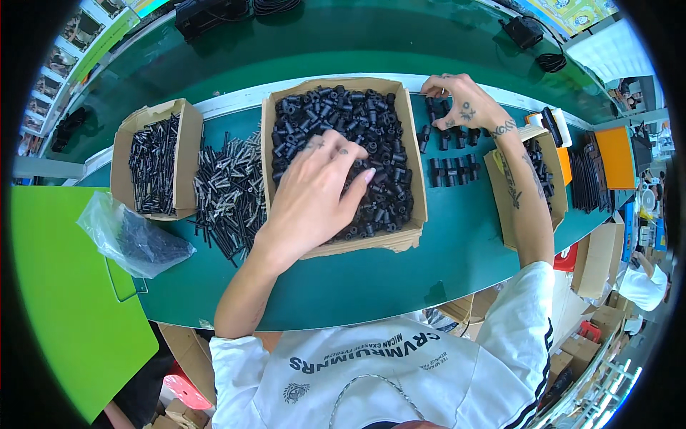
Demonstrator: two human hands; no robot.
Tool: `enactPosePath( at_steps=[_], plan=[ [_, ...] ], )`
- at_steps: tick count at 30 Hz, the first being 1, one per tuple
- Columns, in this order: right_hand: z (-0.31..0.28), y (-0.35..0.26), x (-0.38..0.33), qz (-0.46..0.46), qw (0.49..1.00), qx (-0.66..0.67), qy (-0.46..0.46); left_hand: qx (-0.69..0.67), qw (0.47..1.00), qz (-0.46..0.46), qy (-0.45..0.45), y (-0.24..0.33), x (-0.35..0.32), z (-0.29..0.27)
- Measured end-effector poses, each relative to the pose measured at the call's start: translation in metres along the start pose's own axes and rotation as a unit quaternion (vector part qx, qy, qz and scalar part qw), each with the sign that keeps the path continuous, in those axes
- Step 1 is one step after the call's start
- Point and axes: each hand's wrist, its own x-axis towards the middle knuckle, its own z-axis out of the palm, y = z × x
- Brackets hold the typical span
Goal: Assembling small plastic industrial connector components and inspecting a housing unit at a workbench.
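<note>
My left hand [314, 187] reaches palm-down into a wide cardboard box [416, 179] filled with several small black plastic cylinders [371, 121]; the fingers rest spread on the pile, and I cannot see a part gripped. My right hand [461, 102] is at the far side of the green table [400, 272], fingers curled over a black cylinder among rows of upright black cylinders [451, 168] standing to the right of the box.
A small cardboard box [187, 136] of thin dark pins stands at left, with a loose heap of pins [229, 189] beside it and a clear plastic bag [132, 236] in front. More cardboard boxes [511, 207] and an orange tray [616, 157] lie at right.
</note>
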Motion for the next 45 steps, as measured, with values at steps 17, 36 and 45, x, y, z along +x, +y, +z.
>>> enactPosePath(
  at_steps=[17, 36, 45],
  plan=[
    [-0.053, 0.03, -0.201, 0.324, 0.945, -0.04, 0.033, 0.287, 0.958, -0.003, 0.002, -0.012, -0.003, 0.01],
    [-0.022, -0.057, -0.166, 0.239, 0.889, 0.165, 0.354, -0.422, 0.9, -0.105, 0.043, -0.017, 0.012, -0.019],
    [-0.015, -0.165, -0.054, -0.056, 0.947, 0.215, 0.231, -0.681, 0.722, -0.122, 0.006, -0.028, 0.003, -0.013]
  ],
)
